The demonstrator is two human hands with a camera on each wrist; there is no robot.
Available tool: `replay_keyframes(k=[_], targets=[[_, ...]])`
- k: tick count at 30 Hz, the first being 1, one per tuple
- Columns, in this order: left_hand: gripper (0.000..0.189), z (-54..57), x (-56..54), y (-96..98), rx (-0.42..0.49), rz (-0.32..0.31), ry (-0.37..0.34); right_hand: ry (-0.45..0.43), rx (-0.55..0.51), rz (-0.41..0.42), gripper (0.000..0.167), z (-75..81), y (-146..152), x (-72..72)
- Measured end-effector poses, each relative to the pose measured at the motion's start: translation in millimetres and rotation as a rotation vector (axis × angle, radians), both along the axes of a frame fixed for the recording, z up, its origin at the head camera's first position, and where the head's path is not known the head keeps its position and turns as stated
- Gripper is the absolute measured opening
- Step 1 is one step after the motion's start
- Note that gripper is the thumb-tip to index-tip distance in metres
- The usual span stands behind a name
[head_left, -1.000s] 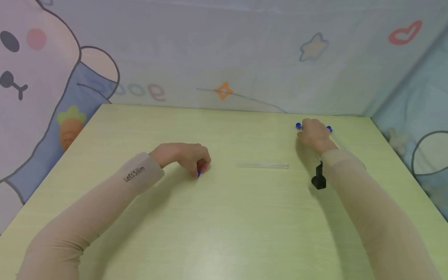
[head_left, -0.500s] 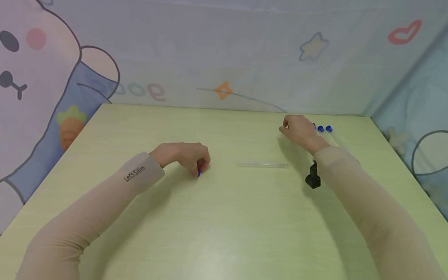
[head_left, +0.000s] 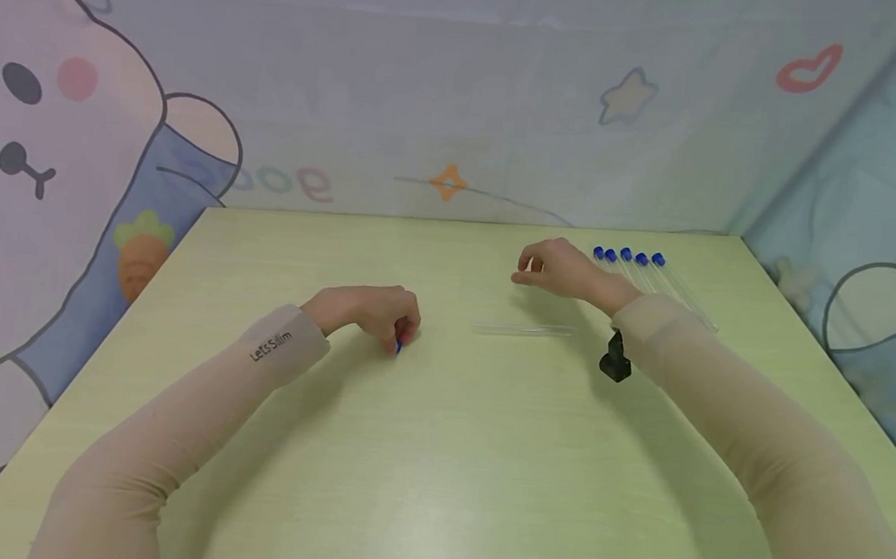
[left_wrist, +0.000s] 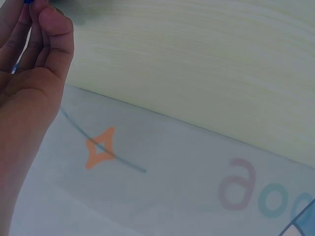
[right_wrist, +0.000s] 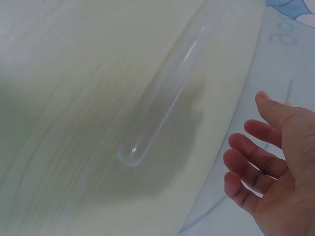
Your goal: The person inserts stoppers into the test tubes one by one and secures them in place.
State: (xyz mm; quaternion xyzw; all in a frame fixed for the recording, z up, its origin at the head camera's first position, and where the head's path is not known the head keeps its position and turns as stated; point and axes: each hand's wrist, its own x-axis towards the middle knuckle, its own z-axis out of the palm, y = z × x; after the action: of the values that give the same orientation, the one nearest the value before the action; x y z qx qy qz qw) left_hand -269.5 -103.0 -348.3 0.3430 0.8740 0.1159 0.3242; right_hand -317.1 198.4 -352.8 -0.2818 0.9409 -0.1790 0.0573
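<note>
My left hand point(head_left: 377, 311) stays low over the middle of the table, its thumb and fingers pinching a small blue cap point(head_left: 397, 346) that is mostly hidden. In the left wrist view a bit of the same blue cap point(left_wrist: 28, 1) peeks out at the top edge, by the fingertips. A clear test tube point(head_left: 524, 329) without a cap lies sideways on the table between the hands. My right hand point(head_left: 563, 268) hovers behind it with loosely bent fingers and holds nothing. The right wrist view shows the tube's rounded end point(right_wrist: 130, 156) and the hand point(right_wrist: 275, 157) off to its side.
Several test tubes with blue caps point(head_left: 626, 255) lie side by side at the back right, partly behind the right forearm. A light wood-grain table point(head_left: 426, 445) runs back to a printed cloth point(head_left: 500, 107). A black mount point(head_left: 615, 360) hangs at the right wrist.
My right hand has drawn away left from the capped tubes and its fingers have loosened, leaving the row of blue caps uncovered. The left hand has kept its place.
</note>
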Motion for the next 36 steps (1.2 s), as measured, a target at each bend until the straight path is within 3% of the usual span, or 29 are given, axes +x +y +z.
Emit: replay_keyframes(k=[10, 18, 31, 36], targets=[[0.015, -1.6, 0.2, 0.8, -0.007, 0.010, 0.006, -0.142, 0.042, 0.143, 0.021, 0.6, -17, 11.4], [0.014, -2.3, -0.2, 1.1, -0.017, 0.013, 0.012, -0.258, 0.122, 0.176, 0.022, -1.5, -21, 17.1], [0.014, -0.5, 0.4, 1.9, -0.038, 0.004, 0.024, -0.316, 0.162, 0.233, 0.013, -0.5, -19, 23.0], [0.014, 1.5, 0.9, 2.7, -0.055, 0.006, 0.022, -0.276, 0.150, 0.231, 0.011, -0.4, -16, 18.9]])
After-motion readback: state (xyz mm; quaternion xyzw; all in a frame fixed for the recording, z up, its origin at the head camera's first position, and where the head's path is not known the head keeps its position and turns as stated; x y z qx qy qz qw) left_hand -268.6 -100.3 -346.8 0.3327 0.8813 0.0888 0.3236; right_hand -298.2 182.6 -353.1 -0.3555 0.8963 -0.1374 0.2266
